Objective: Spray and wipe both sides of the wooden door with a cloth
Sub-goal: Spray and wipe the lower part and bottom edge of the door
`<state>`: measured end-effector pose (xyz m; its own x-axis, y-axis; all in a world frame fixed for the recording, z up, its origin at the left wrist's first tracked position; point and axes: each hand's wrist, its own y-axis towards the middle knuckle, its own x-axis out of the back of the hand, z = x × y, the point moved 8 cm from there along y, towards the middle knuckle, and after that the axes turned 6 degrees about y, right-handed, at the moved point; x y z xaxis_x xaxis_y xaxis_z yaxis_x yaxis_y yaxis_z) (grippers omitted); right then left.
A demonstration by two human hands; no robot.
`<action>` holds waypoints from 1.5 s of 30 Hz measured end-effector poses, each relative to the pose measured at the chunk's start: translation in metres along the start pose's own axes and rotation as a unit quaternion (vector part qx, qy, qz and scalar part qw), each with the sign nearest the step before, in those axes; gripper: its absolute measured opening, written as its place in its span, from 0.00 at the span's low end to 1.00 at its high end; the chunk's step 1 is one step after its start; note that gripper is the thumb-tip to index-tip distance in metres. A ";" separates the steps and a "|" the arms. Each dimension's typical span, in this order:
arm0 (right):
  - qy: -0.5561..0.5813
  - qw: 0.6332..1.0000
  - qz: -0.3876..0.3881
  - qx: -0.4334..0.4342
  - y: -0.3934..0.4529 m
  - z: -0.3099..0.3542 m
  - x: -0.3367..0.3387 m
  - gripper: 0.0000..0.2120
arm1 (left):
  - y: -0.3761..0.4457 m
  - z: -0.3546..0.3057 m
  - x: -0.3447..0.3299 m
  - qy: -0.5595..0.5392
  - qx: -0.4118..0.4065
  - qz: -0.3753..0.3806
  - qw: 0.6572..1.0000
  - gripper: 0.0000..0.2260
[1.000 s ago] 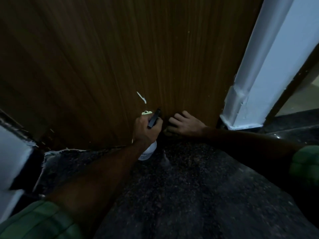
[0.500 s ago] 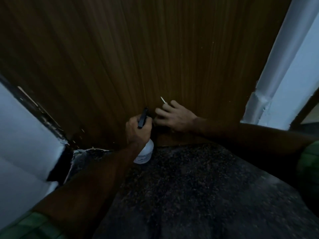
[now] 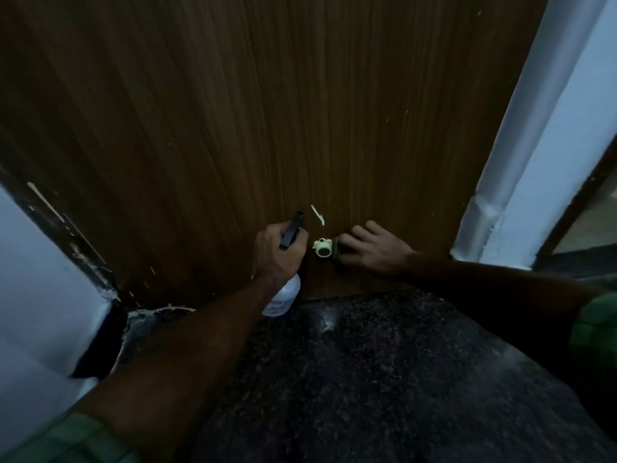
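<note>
The brown wooden door (image 3: pixel 267 111) fills the upper view. My left hand (image 3: pixel 277 252) grips a white spray bottle (image 3: pixel 283 295) by its neck, its black trigger sticking up, close to the door's lower part. My right hand (image 3: pixel 377 248) lies flat against the door near its bottom edge, fingers extended, pressing a dark cloth (image 3: pixel 341 250) that shows only at the fingertips. A small pale round door stop (image 3: pixel 323 248) sits on the door between my two hands. A white scratch (image 3: pixel 317 213) marks the wood just above it.
A white door frame (image 3: pixel 521 162) runs up the right side. A white wall (image 3: pixel 33 279) with a chipped dark edge stands at the left. Dark speckled stone floor (image 3: pixel 367 379) lies below the door.
My right hand has slid down and to the right across the door with the cloth, uncovering the pale door stop. My left hand still holds the bottle in about the same place.
</note>
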<state>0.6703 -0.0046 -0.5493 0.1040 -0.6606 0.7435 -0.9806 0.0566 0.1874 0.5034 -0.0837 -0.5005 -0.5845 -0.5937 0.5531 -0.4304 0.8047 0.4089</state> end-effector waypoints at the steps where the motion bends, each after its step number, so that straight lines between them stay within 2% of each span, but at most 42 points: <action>1: 0.012 0.999 -0.023 -0.041 -0.007 -0.008 0.004 0.17 | 0.001 -0.004 -0.004 0.002 -0.012 0.004 1.000 0.22; 4: 0.077 0.988 0.020 -0.135 -0.003 -0.025 0.010 0.34 | 0.005 -0.006 -0.013 -0.004 -0.023 0.016 1.000 0.20; 6: 0.122 0.971 -0.012 -0.203 0.003 -0.034 0.023 0.39 | 0.012 -0.015 -0.016 -0.017 -0.030 0.016 0.999 0.20; 7: 0.140 0.962 -0.035 -0.232 0.005 -0.036 0.029 0.39 | 0.015 -0.018 -0.017 -0.017 -0.033 0.013 0.999 0.21; 10: 0.174 0.945 -0.043 -0.274 0.009 -0.043 0.043 0.36 | 0.021 -0.039 -0.011 -0.010 -0.011 0.002 1.000 0.21; 14: 0.217 0.917 -0.024 -0.333 0.016 -0.062 0.082 0.25 | 0.029 -0.080 0.008 -0.003 0.010 0.033 0.999 0.19; 18: 0.297 0.872 0.029 -0.387 0.029 -0.120 0.148 0.24 | 0.056 -0.154 0.057 -0.002 0.002 0.073 0.997 0.10; 23: 0.326 0.860 0.122 -0.373 0.061 -0.201 0.262 0.29 | 0.113 -0.254 0.138 0.029 0.017 0.093 0.995 0.08; 27: 0.347 0.836 0.125 -0.407 0.082 -0.277 0.366 0.25 | 0.159 -0.351 0.216 0.012 0.021 0.112 0.993 0.14; 31: 0.354 0.798 0.127 -0.471 0.104 -0.362 0.488 0.25 | 0.205 -0.462 0.306 0.005 0.035 0.130 0.991 0.08; 36: 0.373 0.751 0.095 -0.537 0.118 -0.441 0.607 0.23 | 0.249 -0.567 0.387 -0.006 0.052 0.152 0.987 0.12; 42: 0.351 0.738 0.064 -0.573 0.105 -0.515 0.698 0.25 | 0.288 -0.646 0.439 -0.042 0.070 0.159 0.984 0.18; 45: 0.343 0.723 0.040 -0.598 0.091 -0.543 0.719 0.25 | 0.298 -0.676 0.442 -0.051 0.045 0.172 0.983 0.15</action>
<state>0.7457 -0.0684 0.3509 0.5148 -0.1160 0.8494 -0.1860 0.9521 0.2428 0.5817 -0.1067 0.3560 -0.7701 -0.2861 0.5701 -0.2510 0.9576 0.1415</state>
